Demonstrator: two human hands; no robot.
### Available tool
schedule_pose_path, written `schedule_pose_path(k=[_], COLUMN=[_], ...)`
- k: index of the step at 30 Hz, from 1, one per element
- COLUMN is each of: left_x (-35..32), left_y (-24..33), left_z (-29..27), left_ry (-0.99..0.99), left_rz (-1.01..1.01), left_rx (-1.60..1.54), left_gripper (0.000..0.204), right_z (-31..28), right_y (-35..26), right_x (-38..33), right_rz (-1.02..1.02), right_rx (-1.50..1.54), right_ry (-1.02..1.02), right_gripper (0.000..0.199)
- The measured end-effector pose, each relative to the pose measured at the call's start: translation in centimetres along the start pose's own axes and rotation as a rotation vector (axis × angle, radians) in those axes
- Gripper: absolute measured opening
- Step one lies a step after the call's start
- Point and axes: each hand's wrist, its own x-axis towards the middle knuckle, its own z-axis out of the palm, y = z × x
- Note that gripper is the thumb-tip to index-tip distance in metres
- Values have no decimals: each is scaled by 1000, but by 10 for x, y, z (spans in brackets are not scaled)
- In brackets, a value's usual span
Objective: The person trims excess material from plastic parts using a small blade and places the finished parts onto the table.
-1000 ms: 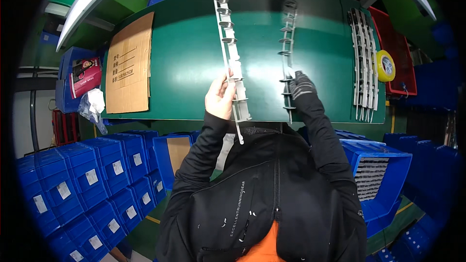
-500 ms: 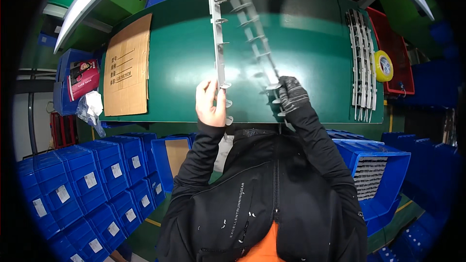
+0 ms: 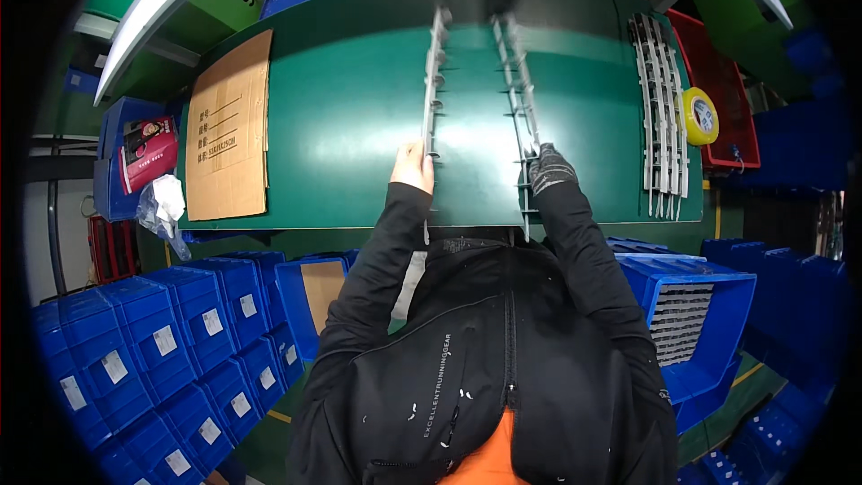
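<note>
My bare left hand [image 3: 413, 168] is closed around the lower part of a long grey strip [image 3: 435, 72] with small tabs along its side. The strip stands nearly straight away from me over the green table [image 3: 350, 126]. In my right hand [image 3: 551, 169], which wears a dark patterned glove, is a second tabbed strip [image 3: 513, 76]. It leans slightly leftward at its far end, and its near end reaches past the table's front edge. Both strips are somewhat blurred, and a gap separates them. Whether they touch the tabletop I cannot tell.
Several similar strips [image 3: 663, 117] lie side by side at the table's right, beside a yellow tape roll [image 3: 700, 116] and a red bin [image 3: 716, 63]. Flat cardboard [image 3: 235, 117] covers the left end. Blue crates [image 3: 180, 323] stand below left; another crate [image 3: 718, 341], below right, contains strips.
The left hand and its strip have moved right, the strip's far end coming nearer to me. The right strip has swung its far end rightward and now stands more nearly parallel to the left one.
</note>
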Motion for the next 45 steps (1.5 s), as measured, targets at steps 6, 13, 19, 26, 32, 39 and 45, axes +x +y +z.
schedule_pose_path(k=[6, 13, 19, 26, 32, 39, 45], left_x=[-9, -13, -25, -30, -33, -33, -24], left_y=[32, 64, 78, 77, 78, 75, 71], left_z=[-20, -43, -51, -46, -44, -40, -27], left_ry=[-24, -393, -394, -387, -400, -399, -400], left_rz=[-51, -391, -456, -469, -443, -435, -395], left_rx=[-226, -1151, -1269, -1305, -1297, -1337, -1303], left_gripper=[29, 39, 40, 40, 41, 40, 40], right_z=[-23, -38, -51, -48, -46, -56, -62], right_y=[-15, -44, -49, -40, -39, -44, -15], right_x=[-18, -50, -73, -80, -84, -85, -59], right_rz=[-110, -13, -71, -115, -56, -93, -110], right_rx=[546, 1528, 1587, 1504, 1655, 1570, 1564], right_ry=[81, -346, -434, -403, -438, -396, -169], right_gripper=[16, 18, 33, 33, 32, 33, 28])
